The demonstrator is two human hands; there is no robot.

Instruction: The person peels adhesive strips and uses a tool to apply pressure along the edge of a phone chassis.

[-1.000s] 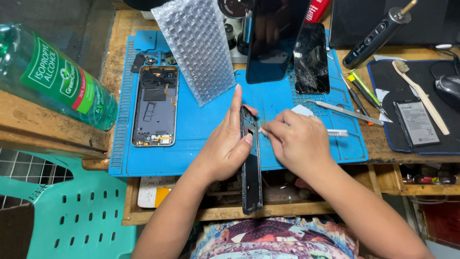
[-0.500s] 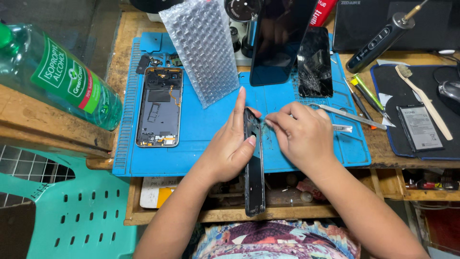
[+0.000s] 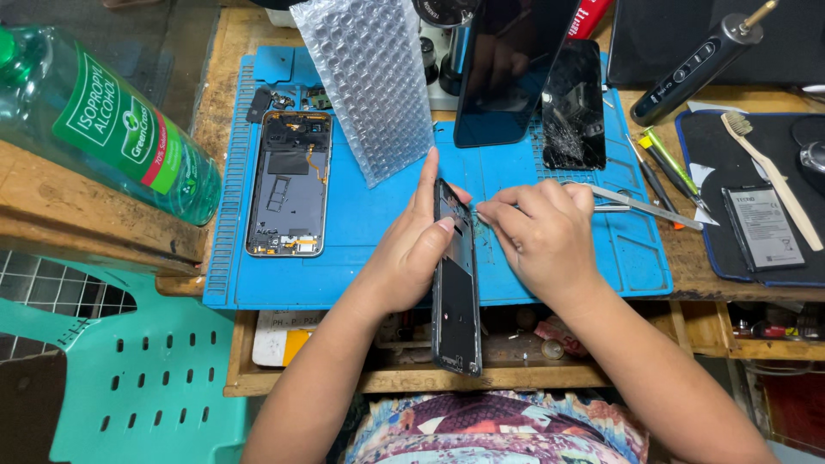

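Holding a dark phone frame (image 3: 455,292) on its edge, the left hand (image 3: 412,249) grips it from the side, with the fingers stretched up along the thin rim and the thumb pressed on the upper part. The frame is long, flat and glossy black, and it stands above the near edge of the blue rubber mat (image 3: 369,249), reaching down over the open wooden drawer (image 3: 533,344). The right hand (image 3: 541,236) is just beside the top of the frame; its fingertips are pinched together at the rim, but what they pinch is too small to tell. On the mat, to the left, lies an opened phone body (image 3: 288,185) with a metal border. A sheet of clear bubble wrap (image 3: 369,82) lies behind it. A cracked black screen (image 3: 571,107) and metal tweezers (image 3: 636,204) lie to the right. A green plastic bottle (image 3: 103,120) rests on the wooden shelf at the far left.
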